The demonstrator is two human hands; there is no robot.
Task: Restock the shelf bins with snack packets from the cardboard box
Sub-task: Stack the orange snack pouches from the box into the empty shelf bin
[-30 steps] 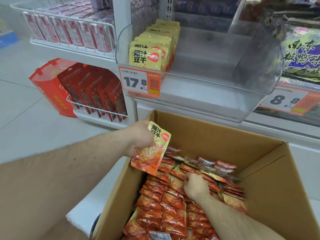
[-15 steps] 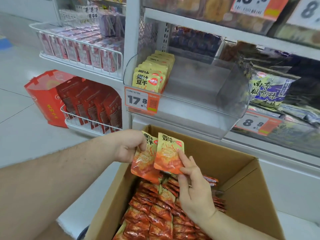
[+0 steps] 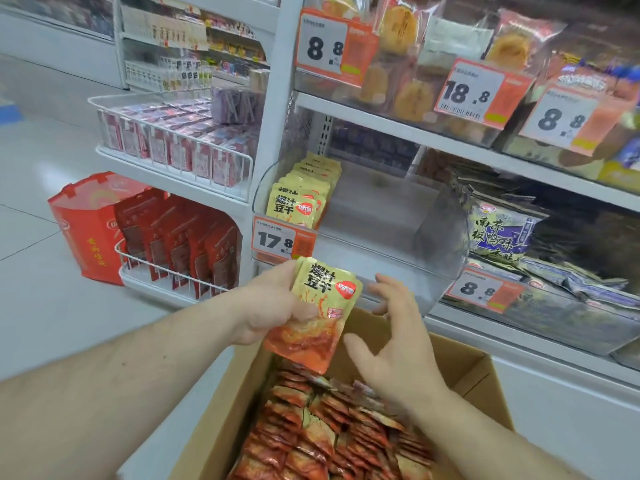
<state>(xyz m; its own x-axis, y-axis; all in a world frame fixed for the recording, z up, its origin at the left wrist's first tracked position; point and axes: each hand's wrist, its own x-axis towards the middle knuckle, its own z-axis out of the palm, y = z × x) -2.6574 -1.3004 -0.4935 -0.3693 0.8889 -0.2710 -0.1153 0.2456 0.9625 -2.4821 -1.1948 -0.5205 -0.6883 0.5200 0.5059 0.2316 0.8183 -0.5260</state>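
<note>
Now second packet passed over: my left hand (image 3: 273, 303) grips stacked packets (image 3: 317, 313), right hand (image 3: 391, 344) released, fingers spread; bin (image 3: 398, 216) next.

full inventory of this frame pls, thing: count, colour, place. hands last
held packets: at least two, yellow and orange, in the left hand above the box
cardboard box: one, brown, on the floor below the shelf
packets in box: many, orange-red, packed in rows
clear bin: one, transparent, on the shelf behind the 17.8 tag
packets in bin: one row, yellow, at the bin's left side
price tags: five readable, white and orange, on the shelf edges
red bag: one, red, on the floor at left
red packs: one row, red, in the lower wire rack
dark packs: several, dark with purple, right of the bin
left hand: grips the held packets
right hand: fingers spread, empty, over the box
</note>
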